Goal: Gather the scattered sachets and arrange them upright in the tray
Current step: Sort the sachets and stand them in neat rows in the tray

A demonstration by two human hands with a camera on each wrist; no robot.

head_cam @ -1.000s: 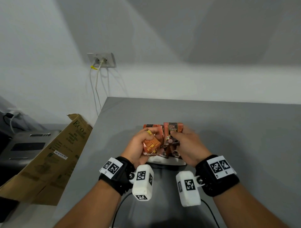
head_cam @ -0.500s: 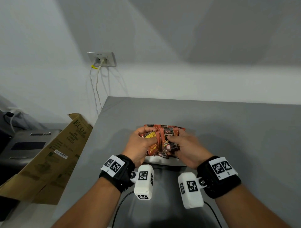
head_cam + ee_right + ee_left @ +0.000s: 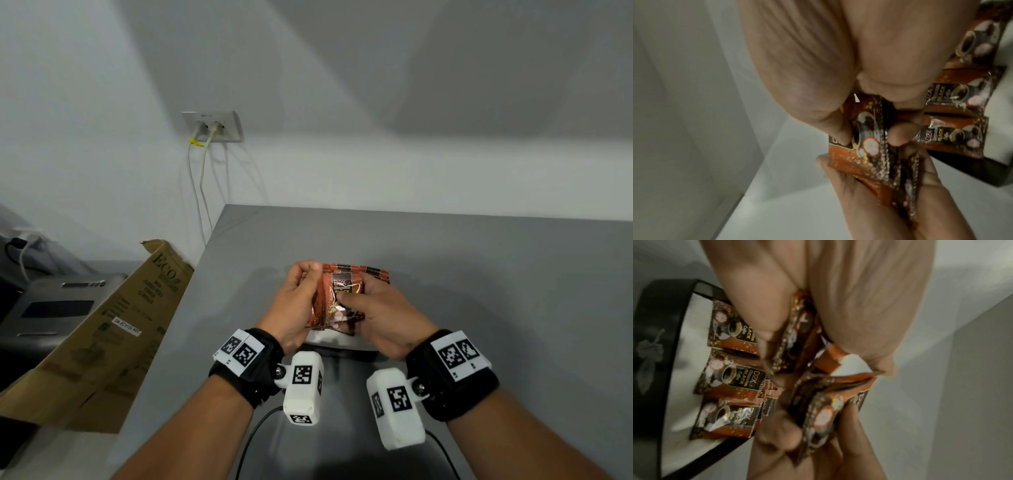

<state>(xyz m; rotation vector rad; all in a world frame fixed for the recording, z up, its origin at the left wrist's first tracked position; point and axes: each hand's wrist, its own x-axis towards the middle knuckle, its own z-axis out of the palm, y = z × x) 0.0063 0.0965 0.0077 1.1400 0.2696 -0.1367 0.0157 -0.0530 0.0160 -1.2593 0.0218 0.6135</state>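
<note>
Both hands hold a bundle of orange-brown coffee sachets [image 3: 337,298] just above the tray [image 3: 320,337], which is white with a black rim. My left hand [image 3: 308,279] grips the bundle's left side, thumb in front. My right hand [image 3: 352,301] pinches its right side. In the left wrist view the left fingers [image 3: 760,308] clamp some sachets [image 3: 795,335], and the right hand holds others [image 3: 826,412] below. Three sachets [image 3: 731,378] stand side by side inside the tray [image 3: 651,353]. In the right wrist view the thumb and fingers pinch a sachet [image 3: 865,142], with the tray's sachets [image 3: 957,133] to the right.
The tray sits on a grey table [image 3: 479,291] near its front middle. The table's left edge [image 3: 191,294] drops to a cardboard box [image 3: 113,329] and a grey device [image 3: 51,308]. A wall socket with cables [image 3: 212,126] is behind. Cables [image 3: 253,442] trail from the wrist cameras.
The two hands have drawn their sachets together into one bundle between them. The left hand no longer shows the yellow-marked back of a sachet; the printed front now faces me.
</note>
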